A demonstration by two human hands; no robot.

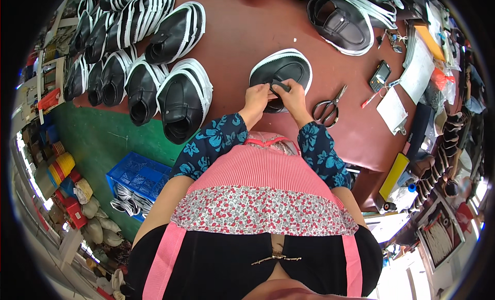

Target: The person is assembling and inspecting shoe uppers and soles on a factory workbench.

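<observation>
A black loafer upper (283, 68) with a white stitched rim lies on the red-brown table in front of me, toe pointing away. Over its opening, my left hand (256, 100) and my right hand (295, 98) meet with fingers closed. Between them they pinch a small black strip (279, 87). Whether that strip is part of the upper or separate, I cannot tell. The wrists and fingers partly hide the shoe's heel end. To the right of my right hand lie black-handled scissors (328, 110), blades pointing away.
Several rows of nested black uppers (181, 101) stand at the left. More uppers (343, 27) lie at the far right. A handheld device (380, 76), a red pen (369, 100) and papers (393, 112) are on the right. A blue crate (138, 172) stands below, left of my lap.
</observation>
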